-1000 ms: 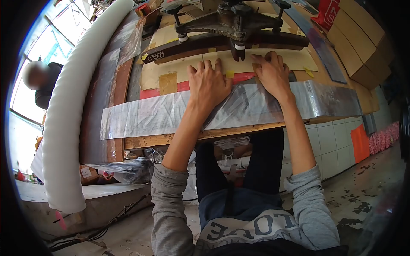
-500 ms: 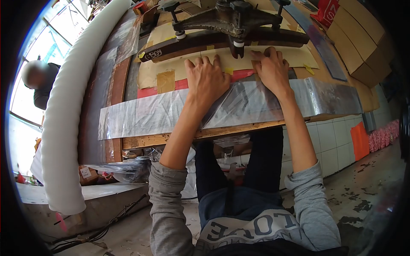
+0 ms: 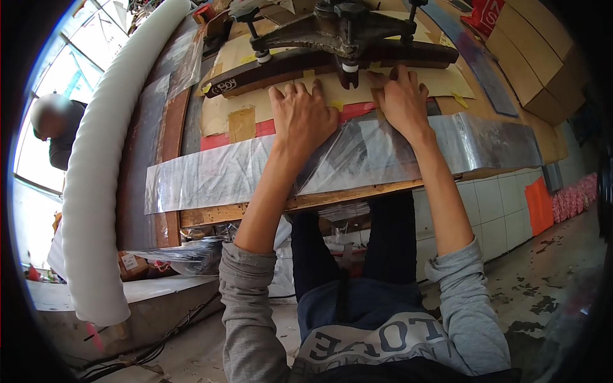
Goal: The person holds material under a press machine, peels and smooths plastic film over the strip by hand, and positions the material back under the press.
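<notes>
A cream paper or card sheet (image 3: 262, 102) lies on the workbench under a dark metal clamp bar (image 3: 294, 76), with bits of yellow tape on it. My left hand (image 3: 301, 115) rests palm down at the sheet's near edge, fingers apart and slightly bent, the tips close to the bar. To its right, my right hand (image 3: 402, 102) presses on the same sheet, fingers spread and partly bent near the bar's forked middle foot. Between and beside the hands shows a red strip (image 3: 265, 127). Clear plastic film (image 3: 217, 169) covers the bench's near edge under my wrists.
A long white foam roll (image 3: 96, 210) stands along the left side, with a person (image 3: 64, 131) beyond it. Cardboard boxes (image 3: 533, 54) sit at the right. Orange material (image 3: 539, 205) and a pink bundle (image 3: 575, 198) lie by the tiled wall. Cables (image 3: 172, 332) run along the floor.
The whole view has shifted slightly. Both hands keep nearly the same place and pose on the sheet, and the clamp bar looks unmoved.
</notes>
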Action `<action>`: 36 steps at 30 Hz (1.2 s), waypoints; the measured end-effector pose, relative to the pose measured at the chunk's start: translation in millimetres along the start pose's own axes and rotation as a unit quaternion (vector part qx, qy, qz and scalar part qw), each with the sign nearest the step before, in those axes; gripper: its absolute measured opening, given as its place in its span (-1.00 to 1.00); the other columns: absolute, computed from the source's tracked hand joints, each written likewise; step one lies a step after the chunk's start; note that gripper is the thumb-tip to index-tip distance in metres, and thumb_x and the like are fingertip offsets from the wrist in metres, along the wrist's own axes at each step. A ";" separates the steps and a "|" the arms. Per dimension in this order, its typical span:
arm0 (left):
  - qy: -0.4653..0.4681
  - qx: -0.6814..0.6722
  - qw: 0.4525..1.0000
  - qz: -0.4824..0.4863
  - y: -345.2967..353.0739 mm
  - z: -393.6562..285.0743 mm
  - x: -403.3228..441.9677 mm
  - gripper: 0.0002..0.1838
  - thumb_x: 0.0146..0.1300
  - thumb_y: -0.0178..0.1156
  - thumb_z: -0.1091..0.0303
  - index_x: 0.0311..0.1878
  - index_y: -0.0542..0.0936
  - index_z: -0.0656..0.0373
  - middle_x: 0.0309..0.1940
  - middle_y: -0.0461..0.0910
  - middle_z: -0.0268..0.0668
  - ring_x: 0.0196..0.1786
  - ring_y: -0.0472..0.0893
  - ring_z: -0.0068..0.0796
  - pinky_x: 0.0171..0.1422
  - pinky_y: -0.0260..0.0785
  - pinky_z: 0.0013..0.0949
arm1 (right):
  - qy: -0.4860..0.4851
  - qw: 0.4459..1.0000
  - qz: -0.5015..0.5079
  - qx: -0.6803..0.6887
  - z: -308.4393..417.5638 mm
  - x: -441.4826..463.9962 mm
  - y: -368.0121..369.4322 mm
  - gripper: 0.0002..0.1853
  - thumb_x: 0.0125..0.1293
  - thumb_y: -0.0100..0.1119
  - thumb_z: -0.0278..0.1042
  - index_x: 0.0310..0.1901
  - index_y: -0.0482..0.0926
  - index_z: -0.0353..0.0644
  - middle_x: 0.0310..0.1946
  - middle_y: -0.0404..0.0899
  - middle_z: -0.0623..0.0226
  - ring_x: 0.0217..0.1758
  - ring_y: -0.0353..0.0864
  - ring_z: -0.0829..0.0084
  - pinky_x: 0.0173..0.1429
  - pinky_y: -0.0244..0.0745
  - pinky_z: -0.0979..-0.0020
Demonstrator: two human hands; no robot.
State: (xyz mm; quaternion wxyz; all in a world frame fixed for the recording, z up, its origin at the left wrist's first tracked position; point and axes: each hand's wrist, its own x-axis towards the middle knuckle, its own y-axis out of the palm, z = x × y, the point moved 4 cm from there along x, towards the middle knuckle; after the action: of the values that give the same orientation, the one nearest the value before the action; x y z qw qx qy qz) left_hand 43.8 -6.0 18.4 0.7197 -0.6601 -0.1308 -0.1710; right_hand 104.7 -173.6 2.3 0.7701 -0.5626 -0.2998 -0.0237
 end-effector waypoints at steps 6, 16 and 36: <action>0.006 0.015 1.000 0.010 0.4 0.3 1.1 -0.41 0.14 0.00 0.06 0.18 0.50 0.20 -0.13 0.59 0.13 0.04 0.56 -0.04 0.11 0.18 0.03 | -0.006 1.000 0.002 -0.012 -1.1 -0.3 3.3 -0.64 0.18 0.14 -0.32 0.05 0.62 0.09 0.01 0.35 0.11 0.17 0.31 0.06 0.16 0.21 -0.29; -0.014 -0.028 0.999 -0.004 3.0 9.4 -1.1 -0.41 0.17 -0.05 0.10 0.27 0.47 0.11 -0.12 0.59 0.10 0.04 0.57 -0.08 0.11 0.19 0.01 | -0.004 1.000 0.002 -0.026 -1.6 2.1 4.2 -0.63 0.21 0.12 -0.32 0.08 0.60 0.13 -0.01 0.35 0.12 0.16 0.32 0.07 0.15 0.24 -0.27; -0.013 -0.036 0.999 0.019 -2.2 4.3 -3.5 -0.43 0.19 0.01 -0.03 0.26 0.49 -0.07 -0.21 0.58 0.08 0.00 0.56 -0.11 0.06 0.14 -0.05 | 0.000 0.997 0.006 -0.083 -2.8 5.4 8.7 -0.59 0.25 0.12 -0.27 0.15 0.56 0.25 -0.02 0.36 0.19 0.15 0.34 0.14 0.17 0.24 -0.25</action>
State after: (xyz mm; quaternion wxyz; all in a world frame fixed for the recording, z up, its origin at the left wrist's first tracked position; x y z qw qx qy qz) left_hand 39.8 -1.7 19.4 0.6970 -0.6899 -0.1215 -0.1532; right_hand 113.6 -171.2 -3.0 0.7206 -0.6266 -0.2935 -0.0437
